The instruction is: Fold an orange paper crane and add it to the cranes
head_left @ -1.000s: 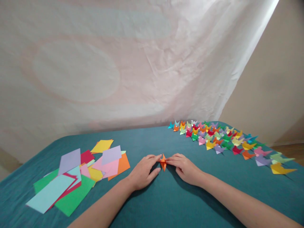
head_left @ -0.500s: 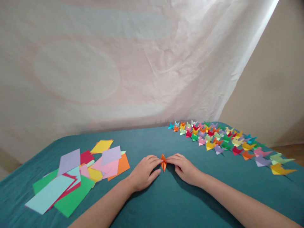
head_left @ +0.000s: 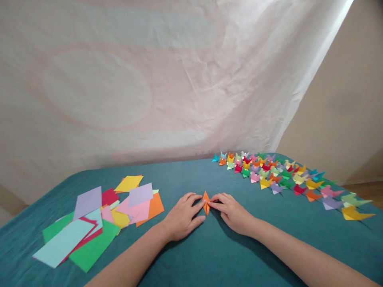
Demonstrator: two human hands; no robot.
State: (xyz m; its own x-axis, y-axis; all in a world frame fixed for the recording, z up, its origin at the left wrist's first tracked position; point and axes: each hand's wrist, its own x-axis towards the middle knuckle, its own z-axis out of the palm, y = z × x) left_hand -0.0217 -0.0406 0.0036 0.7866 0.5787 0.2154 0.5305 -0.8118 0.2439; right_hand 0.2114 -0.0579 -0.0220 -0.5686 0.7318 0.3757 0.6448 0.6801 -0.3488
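Observation:
A small orange origami paper [head_left: 206,198], folded into a narrow diamond with a slit in its lower half, lies on the teal cloth between my hands. My left hand [head_left: 186,215] rests at its left side, fingers apart; the fingertips touch or nearly touch the edge, and the thumb lies on the cloth below. On the right side, my right hand [head_left: 231,211] has its fingers drawn together at the paper's right edge, which they seem to pinch. Those fingertips partly cover that edge.
Loose coloured paper sheets, among them a green sheet [head_left: 95,243] and a yellow sheet [head_left: 129,183], overlap on the left of the table [head_left: 185,259]. Rows of folded paper birds, such as a yellow bird [head_left: 354,213], stand at the right. A pale hanging sheet [head_left: 167,87] backs the table.
My left fingers have spread, uncovering more of the orange paper's upper part. My right fingers have shifted slightly at its right edge. The paper stays in nearly the same place.

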